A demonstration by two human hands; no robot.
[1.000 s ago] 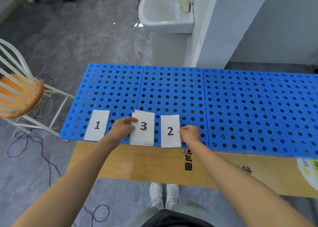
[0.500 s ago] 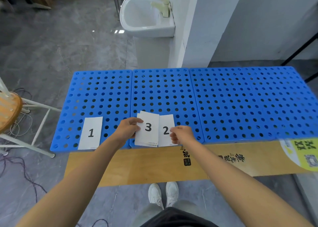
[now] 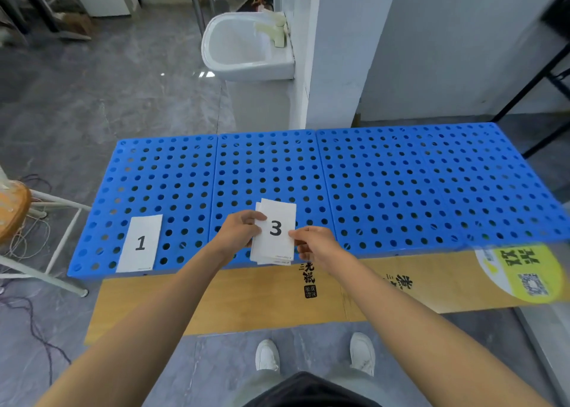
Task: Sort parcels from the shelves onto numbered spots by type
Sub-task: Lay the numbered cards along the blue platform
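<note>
2 hands on 1 small stack of white cards (image 3: 274,233), "3" on top — left hand (image 3: 239,233) pinches its left edge, right hand (image 3: 314,243) pinches its right edge. Stack is over the near edge of the blue perforated panels (image 3: 401,184). Card "1" (image 3: 140,243) lies flat near the left corner — well apart.

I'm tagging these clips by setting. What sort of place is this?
Likely a makeshift utility or work room, not a proper warehouse: a white wash basin on a pillar, blue perforated plastic panels over flattened cardboard on a grey floor, and a card stack of printed numbers.
</note>
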